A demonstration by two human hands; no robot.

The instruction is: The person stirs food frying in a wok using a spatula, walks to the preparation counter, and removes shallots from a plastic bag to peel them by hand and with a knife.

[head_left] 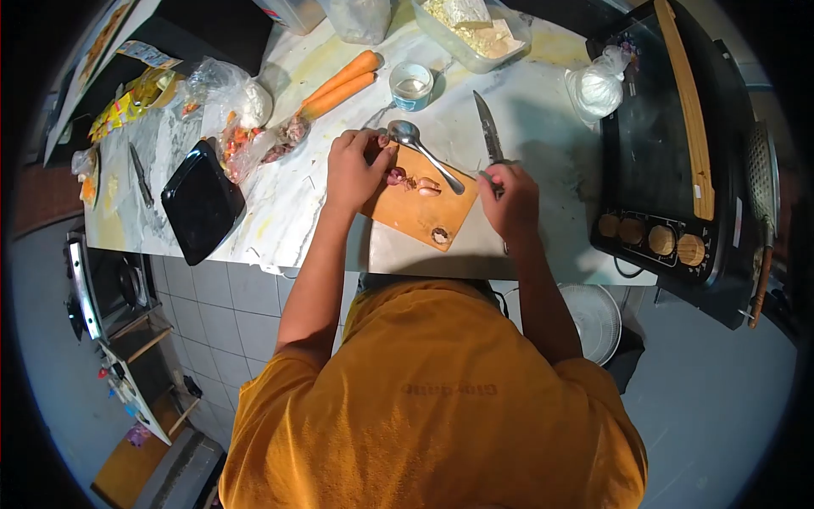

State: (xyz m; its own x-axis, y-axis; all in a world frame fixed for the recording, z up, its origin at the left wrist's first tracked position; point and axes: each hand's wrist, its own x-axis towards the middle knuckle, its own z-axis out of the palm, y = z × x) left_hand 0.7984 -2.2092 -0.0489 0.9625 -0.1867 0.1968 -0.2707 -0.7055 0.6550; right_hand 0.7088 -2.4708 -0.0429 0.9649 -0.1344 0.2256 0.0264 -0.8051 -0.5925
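Note:
Fingers curled, my left hand (356,168) is at the upper left corner of the orange cutting board (415,212). A small reddish shallot shows at its fingertips, partly hidden. Peeled and unpeeled shallots (429,187) and bits of skin lie on the board beside the thumb. A metal spoon (405,133) rests across the board's top edge, its handle pointing toward my right hand (510,199). That hand is closed at the board's right side, around what appears to be the handle of a knife (487,127). The knife's blade points away from me; the grip is mostly hidden.
Two carrots (341,85), a small clear cup (411,86) and a container of chopped food (475,38) stand beyond the board. Left are bagged vegetables (246,148), a black tray (202,202) and another knife (141,174). A white bag (599,89) and a black oven (653,161) are right.

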